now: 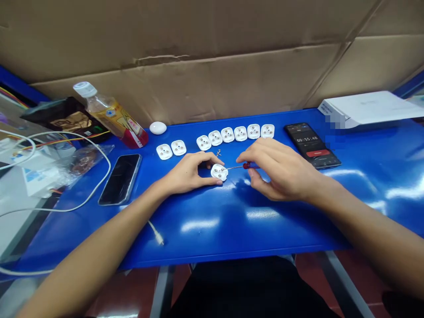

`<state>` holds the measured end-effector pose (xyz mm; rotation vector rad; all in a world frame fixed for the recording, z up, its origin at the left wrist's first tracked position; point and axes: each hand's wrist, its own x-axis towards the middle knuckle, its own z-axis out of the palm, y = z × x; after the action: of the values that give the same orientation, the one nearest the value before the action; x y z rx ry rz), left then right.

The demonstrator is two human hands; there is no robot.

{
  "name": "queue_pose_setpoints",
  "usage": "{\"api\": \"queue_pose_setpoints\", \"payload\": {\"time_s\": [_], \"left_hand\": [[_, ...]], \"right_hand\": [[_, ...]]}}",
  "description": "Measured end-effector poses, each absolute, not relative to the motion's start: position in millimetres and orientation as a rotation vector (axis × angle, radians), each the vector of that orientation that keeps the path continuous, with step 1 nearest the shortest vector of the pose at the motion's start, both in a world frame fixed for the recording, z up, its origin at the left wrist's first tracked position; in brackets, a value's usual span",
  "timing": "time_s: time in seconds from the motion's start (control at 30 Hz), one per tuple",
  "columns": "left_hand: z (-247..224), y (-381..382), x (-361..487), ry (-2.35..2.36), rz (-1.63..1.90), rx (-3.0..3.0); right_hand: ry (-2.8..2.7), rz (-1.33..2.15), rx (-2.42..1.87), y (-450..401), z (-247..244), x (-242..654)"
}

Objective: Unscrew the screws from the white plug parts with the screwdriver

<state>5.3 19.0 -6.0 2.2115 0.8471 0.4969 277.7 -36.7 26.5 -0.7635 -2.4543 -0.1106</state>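
Your left hand (192, 173) pinches the white piece (218, 172), seemingly steadying it; your right hand (281, 170) grips the screwdriver (247, 165), shaft angled toward its edge; small screws (218, 153) lie near, handily reachable.

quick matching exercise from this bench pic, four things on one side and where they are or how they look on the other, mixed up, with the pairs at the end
1. screwdriver
2. small screws
3. bottle
4. white part by the screwdriver's tip

A. topped with a white cap
B. held in the left hand
C. held in the right hand
D. loose on the blue table

Pairs: 1-C, 2-D, 3-A, 4-B
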Motion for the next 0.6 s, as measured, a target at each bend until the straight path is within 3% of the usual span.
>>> {"api": "queue_pose_setpoints", "payload": {"time_s": [0.6], "left_hand": [[-5.9,19.2,5.7,0.859,0.484,2.221]], "right_hand": [[-2.432,-0.265,-0.895,-38.1,24.9,276.8]]}}
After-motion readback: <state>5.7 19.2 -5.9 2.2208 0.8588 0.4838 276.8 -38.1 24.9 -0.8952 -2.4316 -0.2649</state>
